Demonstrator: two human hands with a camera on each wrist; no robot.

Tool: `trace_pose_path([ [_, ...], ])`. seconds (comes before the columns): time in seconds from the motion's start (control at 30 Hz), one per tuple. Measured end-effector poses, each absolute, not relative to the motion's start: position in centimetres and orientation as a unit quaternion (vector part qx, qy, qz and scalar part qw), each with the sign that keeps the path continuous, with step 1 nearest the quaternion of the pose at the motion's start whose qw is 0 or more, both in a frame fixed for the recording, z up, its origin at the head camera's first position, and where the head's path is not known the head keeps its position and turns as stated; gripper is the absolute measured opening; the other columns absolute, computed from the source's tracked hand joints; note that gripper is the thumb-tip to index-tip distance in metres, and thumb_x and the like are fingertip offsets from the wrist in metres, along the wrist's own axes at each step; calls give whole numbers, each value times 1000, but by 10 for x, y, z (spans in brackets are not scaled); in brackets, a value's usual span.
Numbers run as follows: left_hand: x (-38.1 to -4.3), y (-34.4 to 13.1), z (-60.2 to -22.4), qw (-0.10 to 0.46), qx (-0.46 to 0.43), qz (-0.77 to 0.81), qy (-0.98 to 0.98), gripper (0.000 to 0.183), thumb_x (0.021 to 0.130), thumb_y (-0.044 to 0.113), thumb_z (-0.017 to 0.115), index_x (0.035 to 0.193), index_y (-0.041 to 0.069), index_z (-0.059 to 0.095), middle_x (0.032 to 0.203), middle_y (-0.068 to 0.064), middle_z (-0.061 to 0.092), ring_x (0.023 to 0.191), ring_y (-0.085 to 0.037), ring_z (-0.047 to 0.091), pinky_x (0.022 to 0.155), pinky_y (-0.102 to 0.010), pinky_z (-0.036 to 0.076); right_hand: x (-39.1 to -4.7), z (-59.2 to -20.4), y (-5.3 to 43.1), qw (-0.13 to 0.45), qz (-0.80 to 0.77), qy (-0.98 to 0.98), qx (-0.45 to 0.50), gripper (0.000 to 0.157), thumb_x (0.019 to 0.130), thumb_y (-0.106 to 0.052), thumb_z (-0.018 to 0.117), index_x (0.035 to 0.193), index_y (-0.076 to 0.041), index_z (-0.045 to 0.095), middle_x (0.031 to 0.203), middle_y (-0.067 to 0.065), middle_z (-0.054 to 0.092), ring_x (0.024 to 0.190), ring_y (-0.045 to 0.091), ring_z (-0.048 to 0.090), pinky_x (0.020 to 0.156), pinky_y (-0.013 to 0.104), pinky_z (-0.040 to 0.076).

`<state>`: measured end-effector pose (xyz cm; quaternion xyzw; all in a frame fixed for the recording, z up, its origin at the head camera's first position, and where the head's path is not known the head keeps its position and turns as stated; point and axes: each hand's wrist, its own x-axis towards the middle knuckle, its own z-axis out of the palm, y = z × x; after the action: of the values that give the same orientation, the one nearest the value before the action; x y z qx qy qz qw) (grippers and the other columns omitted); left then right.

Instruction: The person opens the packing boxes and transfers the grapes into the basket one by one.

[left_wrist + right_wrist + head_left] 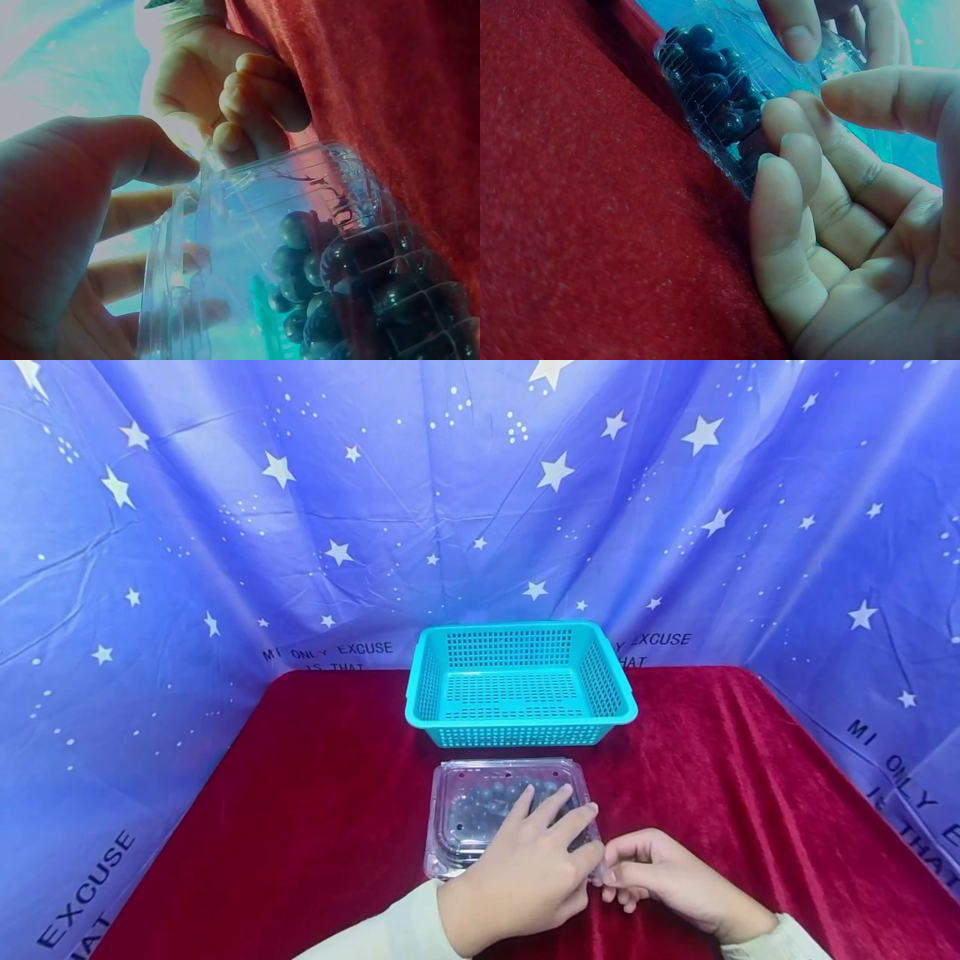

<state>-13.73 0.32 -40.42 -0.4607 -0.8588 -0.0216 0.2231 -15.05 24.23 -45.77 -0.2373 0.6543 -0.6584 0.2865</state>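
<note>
A clear plastic clamshell box [468, 785] of dark grapes [352, 259] lies on the red cloth, its lid down over the fruit. My left hand [528, 864] rests across the lid's right part with the fingers spread and straight; its thumb [154, 154] lies at the lid's edge in the left wrist view. At the box's near right corner is my right hand [667, 872], thumb and forefinger pinching the plastic edge while the other fingers curl. Brown stems [319, 184] show through the clear wall.
Just behind the box stands a turquoise plastic basket [517, 735] with meshed sides and nothing inside. Red velvet cloth [322, 827] covers the table. Blue curtains [420, 485] with white stars hang around the back and sides.
</note>
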Motion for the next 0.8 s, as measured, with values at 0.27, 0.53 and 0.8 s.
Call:
trace_pose_path([
  [0.27, -136, 2, -402, 217, -462, -16, -860, 29, 80, 40, 66, 107, 27, 65, 137, -5, 51, 131, -34, 44, 94, -61, 43, -151, -458, 241, 287, -665, 642, -251, 10, 91, 3, 50, 88, 10, 57, 77, 21, 65, 65, 14, 63, 60, 36, 57],
  [0.53, -136, 1, -400, 210, -460, -12, -862, 31, 79, 37, 68, 107, 28, 64, 138, -5, 51, 131, -34, 45, 94, -60, 44, -152, -457, 238, 288, -667, 635, -263, 12, 92, 2, 50, 89, 11, 56, 79, 19, 66, 66, 14, 64, 60, 37, 57],
  [0.8, -134, 0, -397, 197, -462, 0, -865, 45, 77, 37, 72, 119, 28, 59, 141, -6, 47, 132, -34, 44, 95, -60, 43, -151, -453, 240, 305, -662, 636, -253, 13, 92, 3, 49, 89, 14, 55, 81, 21, 66, 68, 11, 64, 62, 34, 57],
])
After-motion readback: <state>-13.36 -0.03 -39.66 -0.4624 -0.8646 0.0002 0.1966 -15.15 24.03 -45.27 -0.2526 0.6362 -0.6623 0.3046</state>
